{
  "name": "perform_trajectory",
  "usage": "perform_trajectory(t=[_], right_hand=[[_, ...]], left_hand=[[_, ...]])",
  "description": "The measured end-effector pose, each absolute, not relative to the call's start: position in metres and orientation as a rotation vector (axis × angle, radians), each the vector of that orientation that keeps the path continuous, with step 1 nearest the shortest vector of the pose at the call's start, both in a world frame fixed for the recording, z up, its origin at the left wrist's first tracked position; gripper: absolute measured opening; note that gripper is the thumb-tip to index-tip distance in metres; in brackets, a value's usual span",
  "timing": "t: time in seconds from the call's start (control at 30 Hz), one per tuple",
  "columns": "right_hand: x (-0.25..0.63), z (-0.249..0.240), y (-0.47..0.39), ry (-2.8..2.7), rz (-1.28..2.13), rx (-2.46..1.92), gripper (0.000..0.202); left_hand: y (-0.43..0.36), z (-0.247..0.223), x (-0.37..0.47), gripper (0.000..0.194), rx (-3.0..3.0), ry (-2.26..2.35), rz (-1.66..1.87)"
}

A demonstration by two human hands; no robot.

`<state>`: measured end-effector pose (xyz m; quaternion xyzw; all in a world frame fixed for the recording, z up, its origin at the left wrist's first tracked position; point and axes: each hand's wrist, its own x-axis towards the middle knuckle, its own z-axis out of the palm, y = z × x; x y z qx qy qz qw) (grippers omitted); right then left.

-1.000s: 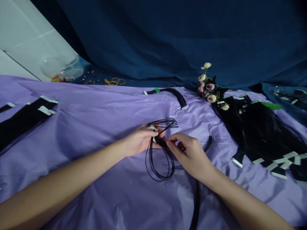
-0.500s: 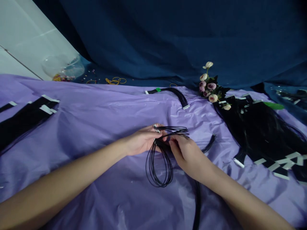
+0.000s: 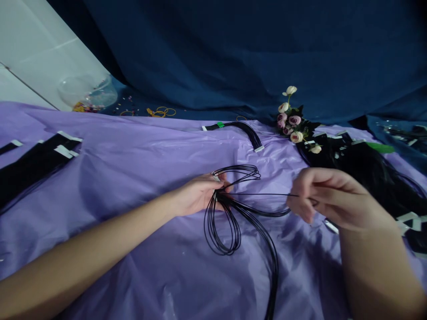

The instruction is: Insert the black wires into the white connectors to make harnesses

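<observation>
- while the left hand [image 3: 198, 194] pinches the looped black wires [image 3: 227, 201] at frame centre, its hold should be firm beside the white piece [image 3: 216, 177];
- the right hand [image 3: 328, 200], right of centre, grips one strand [image 3: 263, 194], best drawn straight, clear of the rest.

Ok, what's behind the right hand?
Past the right hand, a pile of black cables with white ends shows, lying on the purple sheet. The hand and forearm cover part of the pile; what lies there can't be seen.
</observation>
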<state>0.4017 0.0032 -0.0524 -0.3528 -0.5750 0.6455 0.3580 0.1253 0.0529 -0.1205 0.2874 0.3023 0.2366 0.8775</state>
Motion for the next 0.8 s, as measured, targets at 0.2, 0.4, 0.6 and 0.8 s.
perform_trajectory(t=[0.2, 0.4, 0.6, 0.8], right_hand=[[0.401, -0.058, 0.005, -1.437, 1.500, -0.691, 0.006], [0.373, -0.066, 0.013, -1.229, 1.325, -0.635, 0.025], [0.360, -0.073, -0.001, -1.702, 1.092, -0.986, 0.007], [0.340, -0.082, -0.002, -2.163, 0.531, -1.052, 0.009]], left_hand=[[0.053, -0.119, 0.126, 0.010, 0.616, 0.615, 0.473], [0.053, -0.119, 0.126, 0.022, 0.614, 0.636, 0.449], [0.053, -0.120, 0.126, 0.031, 0.622, 0.616, 0.424], [0.053, -0.125, 0.127, 0.023, 0.661, 0.576, 0.422]])
